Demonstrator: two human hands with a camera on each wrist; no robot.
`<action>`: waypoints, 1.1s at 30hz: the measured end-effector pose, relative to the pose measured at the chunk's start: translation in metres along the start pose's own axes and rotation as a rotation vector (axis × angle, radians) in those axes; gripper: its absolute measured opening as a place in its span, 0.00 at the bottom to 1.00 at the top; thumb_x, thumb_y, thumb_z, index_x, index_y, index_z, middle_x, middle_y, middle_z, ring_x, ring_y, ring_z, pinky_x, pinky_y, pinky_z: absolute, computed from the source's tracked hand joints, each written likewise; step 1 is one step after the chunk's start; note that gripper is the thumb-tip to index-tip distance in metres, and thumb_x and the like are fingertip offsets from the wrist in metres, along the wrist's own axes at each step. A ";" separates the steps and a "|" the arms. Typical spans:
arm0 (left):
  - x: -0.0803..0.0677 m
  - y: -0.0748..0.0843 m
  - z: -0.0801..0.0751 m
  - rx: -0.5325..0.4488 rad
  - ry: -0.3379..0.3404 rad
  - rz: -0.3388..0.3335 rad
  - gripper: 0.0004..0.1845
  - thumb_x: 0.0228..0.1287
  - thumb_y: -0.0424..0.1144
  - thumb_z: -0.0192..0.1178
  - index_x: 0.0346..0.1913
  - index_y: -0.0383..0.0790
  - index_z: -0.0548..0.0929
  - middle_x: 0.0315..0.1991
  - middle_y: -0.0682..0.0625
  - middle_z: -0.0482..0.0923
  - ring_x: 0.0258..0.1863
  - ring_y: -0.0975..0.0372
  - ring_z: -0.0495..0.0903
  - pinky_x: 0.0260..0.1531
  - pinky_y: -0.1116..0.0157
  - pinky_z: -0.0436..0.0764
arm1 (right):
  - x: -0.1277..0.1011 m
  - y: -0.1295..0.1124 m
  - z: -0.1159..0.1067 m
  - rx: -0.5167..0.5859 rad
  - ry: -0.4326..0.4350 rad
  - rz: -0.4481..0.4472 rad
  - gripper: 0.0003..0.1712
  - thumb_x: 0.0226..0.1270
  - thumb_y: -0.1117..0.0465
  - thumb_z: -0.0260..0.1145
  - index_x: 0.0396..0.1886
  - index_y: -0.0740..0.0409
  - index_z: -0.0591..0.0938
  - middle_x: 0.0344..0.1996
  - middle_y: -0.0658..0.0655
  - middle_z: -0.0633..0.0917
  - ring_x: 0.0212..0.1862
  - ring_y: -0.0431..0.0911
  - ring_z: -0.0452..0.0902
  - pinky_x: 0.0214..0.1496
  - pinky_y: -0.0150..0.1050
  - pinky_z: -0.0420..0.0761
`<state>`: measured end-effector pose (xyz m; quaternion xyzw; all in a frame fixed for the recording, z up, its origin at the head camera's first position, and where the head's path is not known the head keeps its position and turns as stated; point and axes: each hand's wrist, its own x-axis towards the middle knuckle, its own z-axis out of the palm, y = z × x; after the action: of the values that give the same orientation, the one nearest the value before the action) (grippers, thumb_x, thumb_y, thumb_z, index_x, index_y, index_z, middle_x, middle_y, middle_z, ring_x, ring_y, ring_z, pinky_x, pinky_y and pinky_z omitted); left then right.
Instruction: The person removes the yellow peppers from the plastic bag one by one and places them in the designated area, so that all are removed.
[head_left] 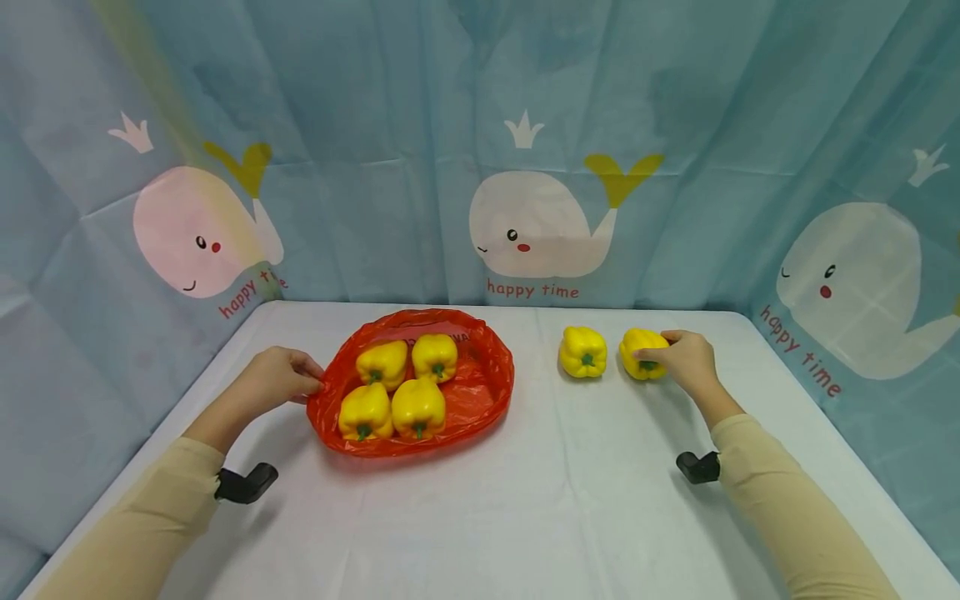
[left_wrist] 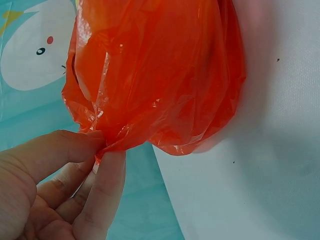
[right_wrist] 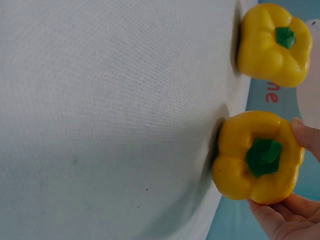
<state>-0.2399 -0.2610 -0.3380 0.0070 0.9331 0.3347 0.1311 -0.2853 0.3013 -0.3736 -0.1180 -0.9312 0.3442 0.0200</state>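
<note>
Four peppers already lie in the red bag (head_left: 480, 392) at frame centre, its rim pinched by the left hand (head_left: 281, 377), while the right hand (head_left: 686, 360) grips the far-right pepper (head_left: 639, 353), seemingly mid-pickup, needing a lift leftward into the bag.

Yellow peppers (head_left: 396, 385) with green stems, an orange-red bag (head_left: 480, 392), a whale-patterned blue curtain (head_left: 675, 125).
</note>
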 end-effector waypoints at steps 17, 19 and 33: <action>0.002 0.000 0.000 0.003 -0.003 -0.006 0.14 0.59 0.37 0.61 0.45 0.31 0.80 0.38 0.43 0.81 0.32 0.60 0.80 0.40 0.57 0.83 | -0.001 0.000 0.000 0.003 -0.010 0.004 0.49 0.55 0.43 0.67 0.65 0.72 0.61 0.64 0.72 0.65 0.63 0.64 0.61 0.65 0.55 0.65; 0.001 0.000 0.000 -0.002 -0.003 -0.008 0.14 0.59 0.37 0.61 0.45 0.31 0.80 0.38 0.43 0.81 0.32 0.60 0.80 0.40 0.57 0.83 | -0.001 0.000 0.000 0.004 -0.009 0.002 0.49 0.55 0.44 0.67 0.65 0.72 0.61 0.64 0.72 0.65 0.64 0.64 0.61 0.65 0.55 0.65; 0.000 0.001 0.000 0.002 0.001 -0.002 0.14 0.59 0.38 0.61 0.44 0.31 0.80 0.37 0.43 0.81 0.32 0.60 0.80 0.40 0.57 0.83 | -0.037 -0.031 -0.001 0.239 0.117 -0.080 0.51 0.47 0.34 0.67 0.65 0.60 0.67 0.62 0.64 0.71 0.64 0.57 0.66 0.63 0.50 0.70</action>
<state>-0.2403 -0.2600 -0.3375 0.0061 0.9335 0.3338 0.1309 -0.2555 0.2699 -0.3512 -0.0972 -0.8848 0.4442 0.1020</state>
